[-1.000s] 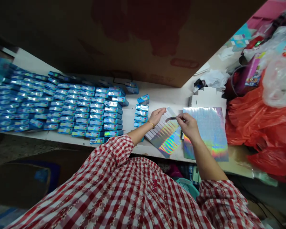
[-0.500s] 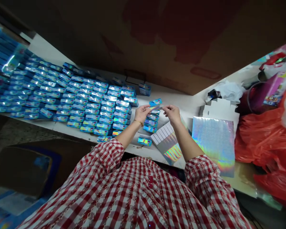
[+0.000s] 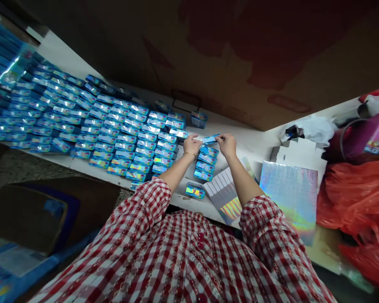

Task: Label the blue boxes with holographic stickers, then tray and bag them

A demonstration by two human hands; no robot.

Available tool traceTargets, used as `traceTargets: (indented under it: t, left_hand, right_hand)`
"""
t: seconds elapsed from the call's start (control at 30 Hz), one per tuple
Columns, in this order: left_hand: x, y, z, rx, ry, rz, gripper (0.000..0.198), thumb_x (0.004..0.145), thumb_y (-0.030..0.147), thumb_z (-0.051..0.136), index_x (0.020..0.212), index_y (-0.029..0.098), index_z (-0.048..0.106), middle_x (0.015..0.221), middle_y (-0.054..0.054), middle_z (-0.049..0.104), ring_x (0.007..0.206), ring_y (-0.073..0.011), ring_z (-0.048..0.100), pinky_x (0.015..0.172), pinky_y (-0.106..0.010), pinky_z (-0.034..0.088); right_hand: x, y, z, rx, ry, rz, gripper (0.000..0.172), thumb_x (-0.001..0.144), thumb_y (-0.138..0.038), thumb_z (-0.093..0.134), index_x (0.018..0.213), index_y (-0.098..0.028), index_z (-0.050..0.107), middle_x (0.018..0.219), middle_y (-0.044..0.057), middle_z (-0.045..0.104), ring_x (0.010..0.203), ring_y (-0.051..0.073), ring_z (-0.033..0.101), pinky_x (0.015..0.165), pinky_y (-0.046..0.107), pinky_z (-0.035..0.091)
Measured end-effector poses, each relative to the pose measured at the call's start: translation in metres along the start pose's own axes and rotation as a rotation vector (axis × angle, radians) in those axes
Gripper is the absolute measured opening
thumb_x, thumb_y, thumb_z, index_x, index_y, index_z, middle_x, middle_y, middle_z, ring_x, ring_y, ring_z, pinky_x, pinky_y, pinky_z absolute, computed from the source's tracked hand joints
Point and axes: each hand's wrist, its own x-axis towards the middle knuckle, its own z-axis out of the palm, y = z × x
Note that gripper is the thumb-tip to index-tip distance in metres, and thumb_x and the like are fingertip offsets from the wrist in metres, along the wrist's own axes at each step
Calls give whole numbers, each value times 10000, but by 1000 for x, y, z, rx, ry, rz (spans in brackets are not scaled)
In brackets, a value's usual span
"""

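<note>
In the head view, the left hand and right hand were at opposite ends of a blue box, at the far end of a short row. The step looked like two-handed alignment (pinching or pressing, I couldn't tell); the next move seemed to need light, even pressure.

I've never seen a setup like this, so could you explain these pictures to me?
There is no machine: these are a person's bare left hand and right hand. A camera worn on the head takes the pictures, looking forward and down. On the white table are rows of small, shiny blue boxes; to the right lie flat, rainbow-silver sheets, with crumpled red plastic beyond. The hands meet at a single small blue box, one at each end, seemingly holding it; whether it is lifted clear is hard to tell.
</note>
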Motion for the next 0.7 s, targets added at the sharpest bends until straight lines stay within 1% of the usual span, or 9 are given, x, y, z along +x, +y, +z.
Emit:
traceTargets:
  t: [0.17,0.3,0.33,0.4,0.47,0.53,0.6,0.7]
  left_hand:
    - [-1,-8,2,-13,15,-39,483,611,139,692,1086,111,607,673,6,643,681,-138,625,726,-253,484]
    - [-1,-8,8,-78,8,-114,519,612,162,704,1115,93,595,703,-12,650,654,-133,616,669,-242,489]
    - [-1,-7,9,-93,2,-132,521,616,161,700,1120,85,592,717,-20,655,649,-134,616,660,-243,490]
    - [0,-5,12,-89,-9,-155,508,623,156,693,1116,78,598,740,-35,665,647,-138,616,652,-249,493]
    - [4,-5,14,-39,-22,-160,497,609,154,707,1092,83,615,768,-45,673,660,-144,622,656,-252,495]
    - [9,-6,15,25,-37,-162,494,582,161,734,1060,86,632,805,-59,681,681,-150,630,662,-251,497]
    - [14,-8,17,88,-58,-156,474,565,172,752,1020,93,650,820,-64,686,706,-154,639,676,-248,499]
    - [23,-10,19,201,-76,-120,398,580,174,741,968,113,675,788,-55,693,737,-162,651,717,-258,503]
  right_hand:
    - [4,2,3,-45,-34,-31,159,784,-272,559,744,-186,687,839,38,610,762,167,540,726,290,405]
    - [5,0,5,-98,-53,-37,177,795,-286,543,763,-195,692,858,47,609,790,178,541,724,292,408]
    - [4,-1,5,-109,-50,-34,179,798,-287,538,785,-194,690,869,50,608,798,181,542,729,294,410]
    - [1,-2,4,-127,-9,-11,200,805,-280,524,892,-189,680,896,56,607,813,188,541,744,303,415]
    - [-3,-3,2,-151,52,-2,252,821,-259,493,995,-183,658,938,68,603,855,199,537,774,314,417]
    - [-7,-2,0,-197,78,-39,286,843,-235,453,1038,-191,658,999,84,589,919,213,524,822,330,410]
    - [-10,-1,0,-236,53,-70,312,861,-230,433,1062,-203,670,1055,96,568,964,221,515,860,340,401]
    - [-9,2,3,-201,10,-2,340,869,-239,442,1136,-200,650,1070,102,557,959,207,537,859,315,413]
